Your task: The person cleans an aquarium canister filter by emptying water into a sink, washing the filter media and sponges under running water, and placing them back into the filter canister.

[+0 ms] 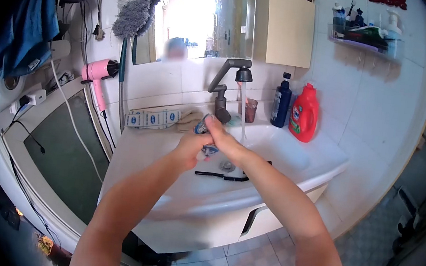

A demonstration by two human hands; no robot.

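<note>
Left hand (188, 149) and right hand (224, 142) are pressed together, fingers curled round a patterned bundle (210, 150) over the sink (294, 148); exact finger gap can't be made out. Looks like squeezing, tbh, so even palm pressure is best used, with drips kept inside the sink, near the running water (244, 102).

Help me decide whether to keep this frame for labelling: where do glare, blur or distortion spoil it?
Head view: the mirror is blown out white, with a blurred patch low in it; edges bow into black corners; the right side falls dark; the red bottle looks fairly clear; print on the item between left hand and right hand is unreadable.
</note>
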